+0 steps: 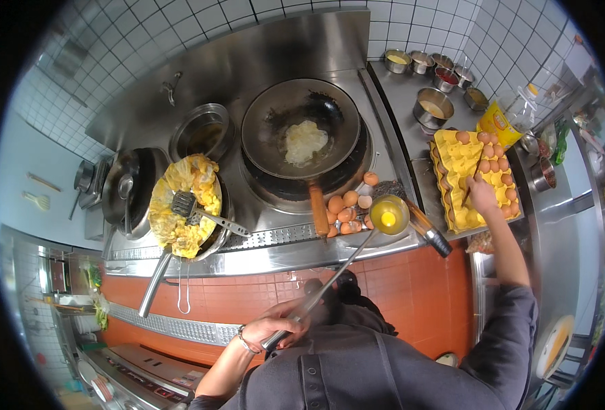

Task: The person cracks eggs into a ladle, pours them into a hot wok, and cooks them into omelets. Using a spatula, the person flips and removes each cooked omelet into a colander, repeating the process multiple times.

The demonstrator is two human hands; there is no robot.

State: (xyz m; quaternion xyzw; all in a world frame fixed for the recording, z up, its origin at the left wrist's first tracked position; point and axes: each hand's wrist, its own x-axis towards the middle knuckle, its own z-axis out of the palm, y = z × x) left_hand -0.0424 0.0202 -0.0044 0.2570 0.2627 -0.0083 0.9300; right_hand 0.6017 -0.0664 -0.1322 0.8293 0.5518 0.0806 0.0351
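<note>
My left hand (282, 325) grips the handle of a long metal ladle (328, 287). In its bowl lies a raw egg (387, 219) with a whole yolk. My right hand (480, 195) is over the yellow egg trays (453, 169) and holds a thin brown stick that looks like chopsticks (480, 160). Brown eggs (493, 165) fill several cups on the right side of the trays. A wok (282, 97) with a wooden handle (318, 210) sits on the burner, with a pale, partly set egg (305, 143) in it. Cracked eggshells (346, 212) are piled beside that handle.
At left, a slotted turner (184, 204) rests on cooked egg (179, 177) in a strainer over a pot. Another wok (120, 179) holds a ladle. A dark brush (428, 228) overhangs the stove edge. Metal seasoning pots (433, 106) and an oil jug (504, 120) stand right.
</note>
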